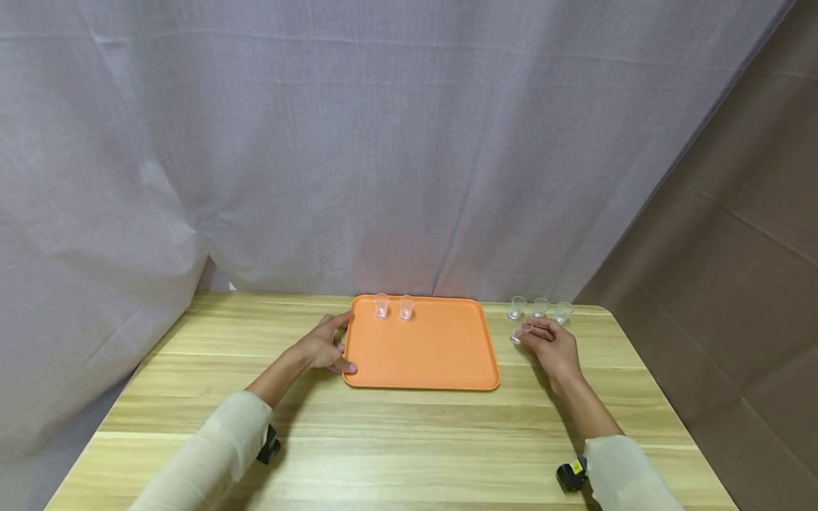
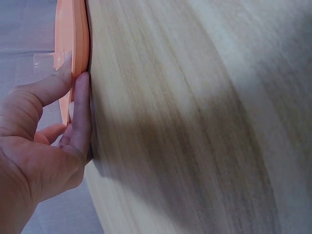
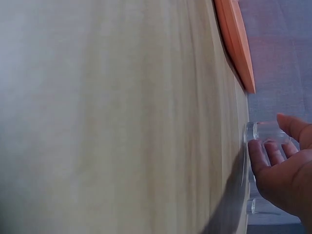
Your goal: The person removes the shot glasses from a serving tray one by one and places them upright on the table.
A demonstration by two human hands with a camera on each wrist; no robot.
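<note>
An orange tray (image 1: 422,355) lies on the wooden table, with two clear shot glasses (image 1: 381,306) standing along its far left side. My left hand (image 1: 319,345) grips the tray's left edge, its thumb over the rim and fingers along the outer side, as the left wrist view shows. Right of the tray, my right hand (image 1: 554,349) holds a clear shot glass (image 1: 516,336) between thumb and fingers. In the right wrist view that glass (image 3: 263,130) has its base close to the tabletop, and the fingers partly cover it.
Behind the right hand, three more clear glasses (image 1: 517,308) stand in a row near the table's back edge. A grey curtain (image 1: 409,156) hangs right behind the table (image 1: 409,454), and a brown one (image 1: 722,298) borders its right side.
</note>
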